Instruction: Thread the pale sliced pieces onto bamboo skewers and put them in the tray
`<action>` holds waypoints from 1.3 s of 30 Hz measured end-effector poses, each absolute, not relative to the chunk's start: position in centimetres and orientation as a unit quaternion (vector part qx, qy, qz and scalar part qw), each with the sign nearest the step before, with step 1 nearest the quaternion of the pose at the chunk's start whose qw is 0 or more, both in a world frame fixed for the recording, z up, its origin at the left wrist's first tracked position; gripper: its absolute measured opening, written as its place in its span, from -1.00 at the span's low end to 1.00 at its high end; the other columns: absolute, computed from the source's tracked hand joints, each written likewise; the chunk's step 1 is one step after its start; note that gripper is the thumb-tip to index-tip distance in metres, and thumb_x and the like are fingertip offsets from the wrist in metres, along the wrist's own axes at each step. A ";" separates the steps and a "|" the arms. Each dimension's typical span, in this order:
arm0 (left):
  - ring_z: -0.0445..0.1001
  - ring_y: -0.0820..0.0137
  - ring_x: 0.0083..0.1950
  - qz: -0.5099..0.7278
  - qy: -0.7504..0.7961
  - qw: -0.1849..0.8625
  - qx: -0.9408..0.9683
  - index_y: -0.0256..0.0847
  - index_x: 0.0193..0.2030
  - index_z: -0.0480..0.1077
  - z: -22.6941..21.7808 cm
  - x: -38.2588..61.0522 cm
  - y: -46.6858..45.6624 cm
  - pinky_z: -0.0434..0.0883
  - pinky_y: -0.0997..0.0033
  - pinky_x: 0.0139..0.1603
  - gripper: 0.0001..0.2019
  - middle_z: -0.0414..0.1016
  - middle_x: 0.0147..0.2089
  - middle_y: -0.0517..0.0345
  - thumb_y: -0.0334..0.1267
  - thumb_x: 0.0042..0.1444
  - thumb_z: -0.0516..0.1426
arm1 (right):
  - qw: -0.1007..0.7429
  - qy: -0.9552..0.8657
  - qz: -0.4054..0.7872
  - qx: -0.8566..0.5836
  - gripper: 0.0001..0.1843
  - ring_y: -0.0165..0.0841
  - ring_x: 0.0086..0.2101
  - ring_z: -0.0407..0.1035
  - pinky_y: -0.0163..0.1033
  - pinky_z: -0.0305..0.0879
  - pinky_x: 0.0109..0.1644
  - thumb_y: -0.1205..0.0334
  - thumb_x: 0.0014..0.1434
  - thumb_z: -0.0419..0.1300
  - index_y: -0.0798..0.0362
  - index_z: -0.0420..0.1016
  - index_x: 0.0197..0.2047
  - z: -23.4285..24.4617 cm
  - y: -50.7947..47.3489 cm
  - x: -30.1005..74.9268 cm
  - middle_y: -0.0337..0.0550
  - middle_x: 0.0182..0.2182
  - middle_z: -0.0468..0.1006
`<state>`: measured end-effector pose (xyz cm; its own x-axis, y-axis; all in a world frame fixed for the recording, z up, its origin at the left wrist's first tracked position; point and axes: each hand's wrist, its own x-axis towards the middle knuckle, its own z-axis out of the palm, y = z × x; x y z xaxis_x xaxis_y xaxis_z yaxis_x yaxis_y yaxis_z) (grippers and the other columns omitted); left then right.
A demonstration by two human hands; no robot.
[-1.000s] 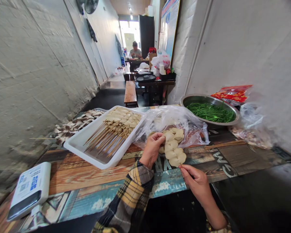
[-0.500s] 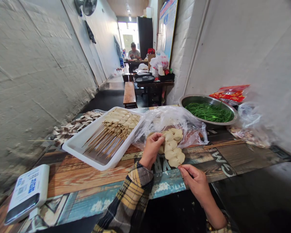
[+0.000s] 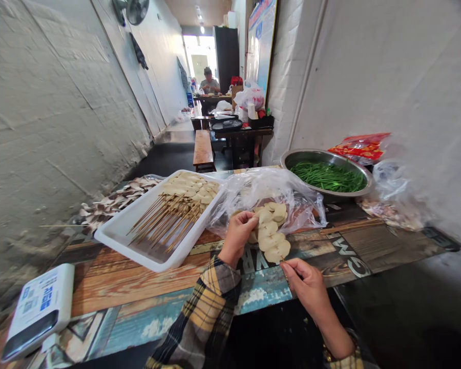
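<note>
My right hand (image 3: 309,287) pinches the near end of a thin wooden skewer (image 3: 283,259) between thumb and fingers. Pale, round, flat slices (image 3: 272,241) are threaded along it in an overlapping row. At the row's far end, my left hand (image 3: 235,234) is closed on the edge of a slice. More loose slices (image 3: 278,211) lie just beyond, at the mouth of a clear plastic bag (image 3: 232,205). To the left, a white tray (image 3: 113,241) holds several finished skewers of the same slices, their bare sticks (image 3: 165,220) pointing toward me.
Grey-white mushroom pieces (image 3: 113,197) lie left of the tray. A metal bowl of green chives (image 3: 326,175) stands at the right, near plastic bags (image 3: 394,179) and spare skewers (image 3: 349,226). A white box-shaped device (image 3: 38,307) sits front left. Another person (image 3: 209,82) sits far back.
The whole view has shifted slightly, with things appearing a little further left. Both hands keep their hold on the skewer and slice, with almost no movement.
</note>
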<state>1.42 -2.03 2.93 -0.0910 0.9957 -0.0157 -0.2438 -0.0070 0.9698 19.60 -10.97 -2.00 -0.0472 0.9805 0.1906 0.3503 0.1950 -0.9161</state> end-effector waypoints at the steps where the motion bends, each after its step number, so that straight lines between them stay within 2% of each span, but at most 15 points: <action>1: 0.20 0.56 -0.52 0.579 0.458 0.535 0.411 -0.28 -0.50 0.44 2.9 1.4 -2.0 0.12 0.54 -0.47 -0.82 0.35 -0.56 0.26 -0.21 -0.17 0.29 | 0.447 -0.630 0.355 -0.526 -0.57 -0.45 -0.63 0.17 -0.37 0.13 -0.55 -0.06 0.22 0.11 0.09 0.46 -0.50 -1.9 -11.0 19.5 -0.34 -0.69 0.26; 11: 0.21 0.58 -0.52 0.567 0.442 0.563 0.407 -0.28 -0.49 0.44 2.3 1.4 -1.8 0.14 0.57 -0.48 -0.78 0.36 -0.54 0.27 -0.19 -0.18 0.33 | 0.441 -0.613 0.402 -0.518 -0.61 -0.45 -0.64 0.17 -0.36 0.13 -0.54 -0.02 0.24 0.11 0.11 0.49 -0.42 -2.5 -10.8 19.8 -0.35 -0.71 0.24; 16: 0.39 0.49 -0.40 0.557 0.382 0.642 0.363 -0.25 -0.28 0.51 2.4 1.6 -2.0 0.32 0.52 -0.37 -0.66 0.48 -0.38 0.18 -0.05 -0.13 0.33 | 0.450 -0.597 0.421 -0.513 -0.63 -0.44 -0.63 0.17 -0.36 0.12 -0.54 -0.03 0.24 0.13 0.10 0.49 -0.41 -2.6 -10.9 20.0 -0.36 -0.70 0.25; 19: 0.44 0.46 -0.35 0.552 0.358 0.666 0.351 -0.25 -0.25 0.50 2.5 1.6 -2.1 0.38 0.47 -0.31 -0.63 0.51 -0.32 0.14 -0.01 -0.10 0.32 | 0.464 -0.589 0.417 -0.513 -0.64 -0.45 -0.63 0.17 -0.37 0.11 -0.53 -0.02 0.23 0.14 0.10 0.49 -0.40 -2.4 -10.9 19.9 -0.36 -0.69 0.25; 26: 0.38 0.53 -0.50 0.522 0.384 0.670 0.362 -0.28 -0.41 0.39 2.6 1.7 -2.0 0.35 0.50 -0.43 -0.62 0.41 -0.47 0.23 -0.06 -0.22 0.39 | 0.492 -0.574 0.397 -0.520 -0.63 -0.45 -0.64 0.18 -0.36 0.14 -0.54 -0.02 0.24 0.13 0.11 0.51 -0.38 -2.5 -10.8 19.7 -0.35 -0.68 0.25; 32: 0.33 0.56 -0.55 0.532 0.389 0.663 0.354 -0.26 -0.43 0.35 2.5 1.7 -2.0 0.32 0.54 -0.52 -0.60 0.37 -0.52 0.29 -0.08 -0.27 0.40 | 0.485 -0.593 0.376 -0.521 -0.63 -0.45 -0.65 0.18 -0.36 0.14 -0.55 -0.02 0.23 0.13 0.09 0.51 -0.42 -2.2 -10.9 19.7 -0.36 -0.72 0.25; 39: 0.29 0.57 -0.61 0.516 0.372 0.688 0.349 -0.24 -0.43 0.32 2.4 1.7 -2.0 0.29 0.56 -0.59 -0.62 0.34 -0.58 0.32 -0.08 -0.23 0.39 | 0.485 -0.604 0.350 -0.528 -0.65 -0.44 -0.62 0.19 -0.36 0.15 -0.51 0.03 0.24 0.12 0.10 0.51 -0.42 -1.8 -11.1 19.4 -0.34 -0.68 0.26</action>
